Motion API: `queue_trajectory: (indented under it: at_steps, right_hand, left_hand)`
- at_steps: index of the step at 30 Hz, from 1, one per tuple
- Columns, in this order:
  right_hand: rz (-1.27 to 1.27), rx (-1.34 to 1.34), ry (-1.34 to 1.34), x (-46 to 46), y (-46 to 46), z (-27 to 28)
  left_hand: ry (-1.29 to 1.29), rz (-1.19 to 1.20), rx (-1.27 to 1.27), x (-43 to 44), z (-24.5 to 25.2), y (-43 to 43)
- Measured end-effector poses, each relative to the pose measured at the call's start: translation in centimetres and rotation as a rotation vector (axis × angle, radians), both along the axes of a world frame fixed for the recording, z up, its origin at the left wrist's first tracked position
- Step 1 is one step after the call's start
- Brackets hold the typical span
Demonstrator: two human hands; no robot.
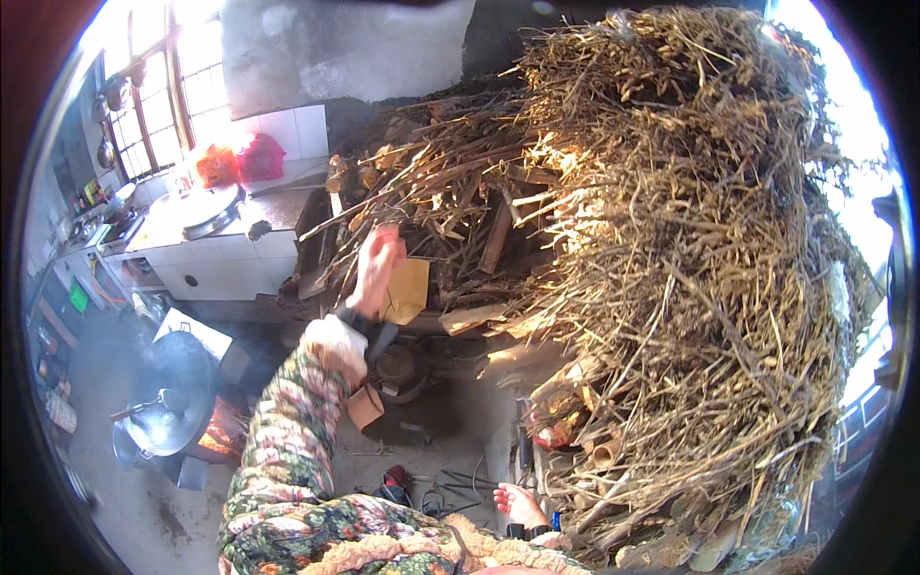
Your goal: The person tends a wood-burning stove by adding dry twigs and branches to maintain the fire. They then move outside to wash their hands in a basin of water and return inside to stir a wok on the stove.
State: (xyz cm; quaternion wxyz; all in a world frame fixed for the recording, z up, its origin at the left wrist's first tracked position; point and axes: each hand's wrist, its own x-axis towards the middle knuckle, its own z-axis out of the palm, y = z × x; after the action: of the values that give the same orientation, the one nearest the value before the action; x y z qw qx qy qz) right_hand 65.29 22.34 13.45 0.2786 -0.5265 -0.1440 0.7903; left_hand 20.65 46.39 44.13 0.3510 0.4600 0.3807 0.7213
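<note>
My left hand (377, 266) reaches forward to the near ends of a pile of firewood sticks (431, 172). Its fingers are bent and blurred, so I cannot tell whether they grip a stick. Just right of that wrist is a yellowish piece of cardboard (407, 291). Low in view, my right hand (519, 504) has its fingers loosely apart and holds nothing visible. It is beside a tall stack of dry brushwood (690, 237), over a floor strewn with thin twigs (460, 480).
At left, a wok (169, 395) stands over a stove with a glowing fire (224, 428), amid smoke. A tiled counter (230, 266) behind carries a large round lid (208, 208) and a pink plastic bag (260, 157). Split wood pieces (474, 316) jut from the pile.
</note>
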Motion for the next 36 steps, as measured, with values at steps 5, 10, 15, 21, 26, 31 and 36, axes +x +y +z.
queue_trajectory:
  at_steps: [5, 10, 15, 21, 26, 31, 36]
  right_hand:
    - [-0.123, -0.089, 0.044, 1.8, 2.0, 0.1]
    - [-0.280, -0.134, 0.129, 1.8, 5.1, 0.5]
    - [-0.169, -0.083, -0.021, -0.8, 7.1, 0.2]
    - [-0.194, -0.164, 0.043, -3.3, 10.6, 0.9]
    - [-0.182, -0.233, 0.089, -4.0, 12.6, 1.7]
    - [-0.155, -0.240, 0.140, -4.9, 13.5, 2.3]
    - [-0.103, -0.085, -0.030, -7.8, 15.3, 2.6]
  left_hand:
    - [0.512, 0.231, 0.331, 0.2, 9.5, 14.3]
    - [1.042, 0.648, 0.468, 0.0, 12.5, 28.1]
    - [1.135, 0.723, 0.026, -7.2, 9.6, 39.0]
    - [1.134, 0.488, -0.587, -12.4, 1.2, 46.4]
    - [1.145, 0.346, -0.570, -13.6, 0.3, 47.2]
    - [1.217, 0.706, -0.182, -15.8, 5.5, 44.1]
    - [1.254, 0.639, -0.165, -19.5, 8.7, 38.7]
